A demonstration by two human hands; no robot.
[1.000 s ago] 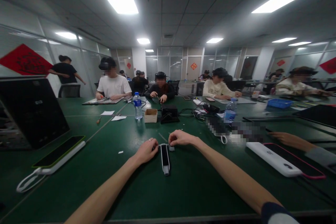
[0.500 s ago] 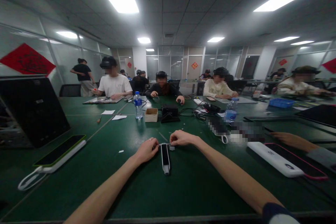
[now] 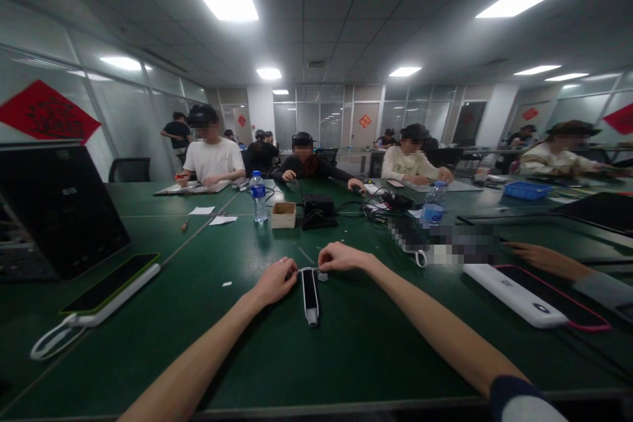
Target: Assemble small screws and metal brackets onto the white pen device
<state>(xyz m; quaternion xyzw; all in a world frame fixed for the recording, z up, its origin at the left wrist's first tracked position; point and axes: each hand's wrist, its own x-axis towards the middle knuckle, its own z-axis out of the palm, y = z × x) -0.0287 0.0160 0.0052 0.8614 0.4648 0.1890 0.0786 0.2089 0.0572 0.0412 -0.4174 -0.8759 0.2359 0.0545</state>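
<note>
A narrow black device with a silver frame (image 3: 310, 295) lies lengthwise on the green table (image 3: 346, 343) in front of me. My left hand (image 3: 277, 280), a ring on one finger, is curled with its fingertips against the device's far left corner. My right hand (image 3: 341, 257) is closed in a pinch at the far right corner, over a small grey part (image 3: 323, 275). What the pinch holds is too small to make out.
A phone on a white power bank (image 3: 106, 293) lies left, beside a dark screen (image 3: 59, 208). Another power bank with a phone (image 3: 524, 293) lies right, near another person's hand (image 3: 537, 256). A bottle (image 3: 257, 196), a cardboard box (image 3: 283, 215) and a black unit (image 3: 319, 211) stand ahead; several seated people work beyond.
My hands and the device have hardly moved. A standing person at the back left has walked to the right. The person in black opposite has stretched an arm out to the right.
</note>
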